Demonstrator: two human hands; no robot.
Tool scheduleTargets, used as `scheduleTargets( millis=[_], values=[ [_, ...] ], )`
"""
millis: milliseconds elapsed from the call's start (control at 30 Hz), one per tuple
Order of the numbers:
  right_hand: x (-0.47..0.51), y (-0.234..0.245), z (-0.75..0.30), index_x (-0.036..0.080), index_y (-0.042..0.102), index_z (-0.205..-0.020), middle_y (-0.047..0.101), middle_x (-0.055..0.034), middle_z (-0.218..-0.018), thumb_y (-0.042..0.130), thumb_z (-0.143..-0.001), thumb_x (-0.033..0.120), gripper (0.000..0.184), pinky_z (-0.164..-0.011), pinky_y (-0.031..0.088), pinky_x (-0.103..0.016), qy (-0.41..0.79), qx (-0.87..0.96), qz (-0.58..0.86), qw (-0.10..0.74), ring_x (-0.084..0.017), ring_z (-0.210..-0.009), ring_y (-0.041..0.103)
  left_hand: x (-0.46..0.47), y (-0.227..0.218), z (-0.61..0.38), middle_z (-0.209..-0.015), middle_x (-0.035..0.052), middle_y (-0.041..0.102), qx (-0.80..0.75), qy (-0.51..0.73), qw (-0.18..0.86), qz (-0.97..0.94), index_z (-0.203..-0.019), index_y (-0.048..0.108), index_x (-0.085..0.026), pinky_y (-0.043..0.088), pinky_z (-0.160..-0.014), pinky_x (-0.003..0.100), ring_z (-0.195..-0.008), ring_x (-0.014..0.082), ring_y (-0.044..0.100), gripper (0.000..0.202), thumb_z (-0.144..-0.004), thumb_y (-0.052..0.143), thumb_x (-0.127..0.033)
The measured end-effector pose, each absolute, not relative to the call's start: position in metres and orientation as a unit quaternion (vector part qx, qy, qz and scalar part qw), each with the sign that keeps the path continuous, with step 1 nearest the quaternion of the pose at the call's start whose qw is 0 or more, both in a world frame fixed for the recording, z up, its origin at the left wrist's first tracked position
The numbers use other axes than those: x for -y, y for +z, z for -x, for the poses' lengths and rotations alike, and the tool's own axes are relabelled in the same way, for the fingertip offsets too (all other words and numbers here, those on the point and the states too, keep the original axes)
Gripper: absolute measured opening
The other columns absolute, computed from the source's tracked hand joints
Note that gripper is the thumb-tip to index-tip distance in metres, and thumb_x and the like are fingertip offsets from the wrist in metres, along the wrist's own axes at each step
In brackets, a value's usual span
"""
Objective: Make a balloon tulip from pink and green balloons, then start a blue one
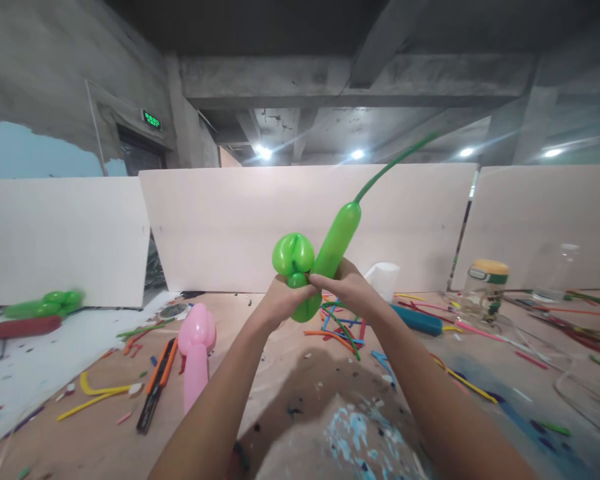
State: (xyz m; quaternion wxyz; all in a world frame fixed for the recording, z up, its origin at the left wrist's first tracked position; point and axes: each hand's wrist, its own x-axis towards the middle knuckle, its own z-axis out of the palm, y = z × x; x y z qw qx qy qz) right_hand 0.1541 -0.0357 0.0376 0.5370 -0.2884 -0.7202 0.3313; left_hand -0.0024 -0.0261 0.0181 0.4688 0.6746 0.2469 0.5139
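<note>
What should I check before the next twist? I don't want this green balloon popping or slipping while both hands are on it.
1. Left hand grips the green balloon by the twisted bubbles: ok.
2. Right hand holds the long segment at its base: ok.
3. Uninflated tail sticks up free, touching nothing: ok.
4. Twist between the hands staying locked: cannot tell, fingers cover it.
5. Utility knife lies on the table away from the balloon: ok.
6. Pink balloon lies apart, left of the arms: ok.
</note>
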Motion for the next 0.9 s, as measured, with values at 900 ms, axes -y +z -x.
scheduleTargets(
  millis=[900],
  values=[
    [0.028,0.003,-0.129,0.022,0.056,-0.106,0.06,-0.0091,-0.109,0.058,-0.079,0.022,0.027,-0.085,0.048,-0.037,0.019,0.776,0.276,0.567,-0.023,-0.098,0.058,0.007,0.016,0.036,-0.075,0.0016,0.056,-0.412,0.437,0.33,-0.728,-0.09,0.056,-0.014,0.043,-0.052,0.023,-0.066,0.0148,0.052,0.03,-0.06,0.053,-0.015]
  ],
)
